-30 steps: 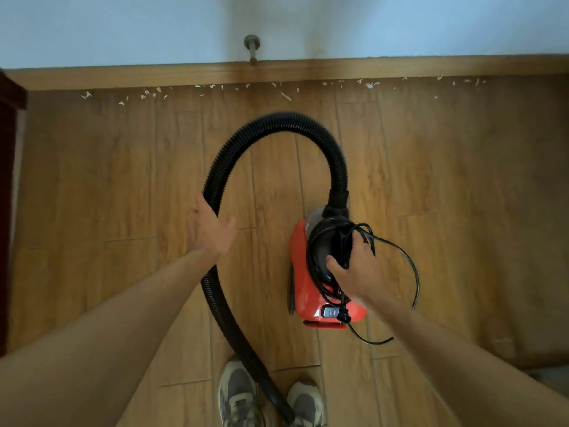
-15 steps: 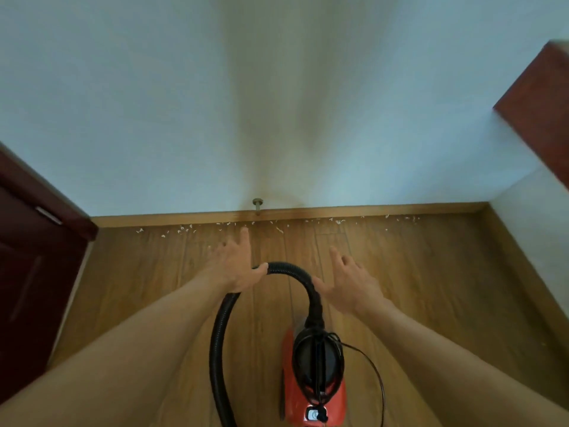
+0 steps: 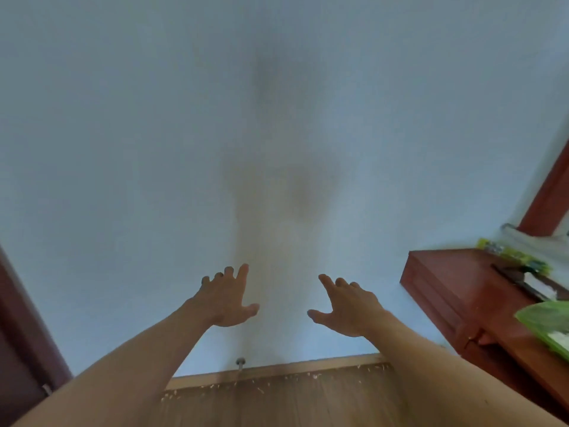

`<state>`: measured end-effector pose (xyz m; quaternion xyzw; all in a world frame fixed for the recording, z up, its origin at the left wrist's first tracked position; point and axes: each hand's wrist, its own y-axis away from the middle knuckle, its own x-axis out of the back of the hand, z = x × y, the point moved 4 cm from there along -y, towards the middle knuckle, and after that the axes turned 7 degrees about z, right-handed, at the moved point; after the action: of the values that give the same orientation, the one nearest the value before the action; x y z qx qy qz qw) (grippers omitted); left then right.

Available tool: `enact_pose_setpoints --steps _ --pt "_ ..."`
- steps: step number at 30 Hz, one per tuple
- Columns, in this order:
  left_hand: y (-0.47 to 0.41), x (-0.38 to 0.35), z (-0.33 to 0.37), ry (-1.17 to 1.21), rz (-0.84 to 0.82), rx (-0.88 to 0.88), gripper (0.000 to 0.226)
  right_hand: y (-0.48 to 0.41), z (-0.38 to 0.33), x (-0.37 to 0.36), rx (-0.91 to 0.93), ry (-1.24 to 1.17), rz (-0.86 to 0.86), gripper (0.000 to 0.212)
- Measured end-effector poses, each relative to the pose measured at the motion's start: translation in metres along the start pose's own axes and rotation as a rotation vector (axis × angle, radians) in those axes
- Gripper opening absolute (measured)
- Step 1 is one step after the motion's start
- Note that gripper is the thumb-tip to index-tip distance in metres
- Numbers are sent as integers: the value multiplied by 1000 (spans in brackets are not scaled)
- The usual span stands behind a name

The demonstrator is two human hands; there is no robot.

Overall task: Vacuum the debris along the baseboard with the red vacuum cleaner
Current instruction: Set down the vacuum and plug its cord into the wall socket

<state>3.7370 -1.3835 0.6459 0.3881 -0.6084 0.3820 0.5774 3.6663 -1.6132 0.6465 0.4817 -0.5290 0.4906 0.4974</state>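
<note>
My left hand [image 3: 227, 298] and my right hand [image 3: 346, 306] are raised in front of the pale wall, fingers spread and holding nothing. Low in the view runs the wooden baseboard [image 3: 277, 369], with small white debris [image 3: 314, 376] scattered on the wood floor [image 3: 277, 405] along it. The red vacuum cleaner and its black hose are out of sight below the frame.
A metal door stop [image 3: 240, 363] sticks out of the wall just above the baseboard. A dark red door [image 3: 21, 349] stands at the left. At the right is a reddish wooden cabinet [image 3: 455, 291] with plastic bags [image 3: 545, 328] and clutter on top.
The view has tilted up from the floor to the wall. Both hands let go of the hose and vacuum and rose, empty; the vacuum has dropped out of view.
</note>
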Motion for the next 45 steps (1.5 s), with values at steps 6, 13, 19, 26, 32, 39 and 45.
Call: enact_pose_setpoints --steps 6,13,19,26,32,39,45 --pt "33 114 4 35 67 -58 94 25 -2 124 41 75 73 88" --pt "57 190 -8 -8 132 -103 93 52 -14 201 38 158 141 86" --pt "52 211 -24 -9 135 -156 93 59 -37 221 5 206 158 84" --pt "28 207 -68 -21 106 -291 93 48 -71 230 -133 226 161 82" --pt "-1 196 -97 -14 86 -400 93 51 -82 221 -282 248 146 82" --pt "-19 197 -79 -12 94 -531 92 69 -66 229 -403 260 137 86" --pt "-32 196 -29 15 94 -643 91 100 -38 230 -499 248 93 87"
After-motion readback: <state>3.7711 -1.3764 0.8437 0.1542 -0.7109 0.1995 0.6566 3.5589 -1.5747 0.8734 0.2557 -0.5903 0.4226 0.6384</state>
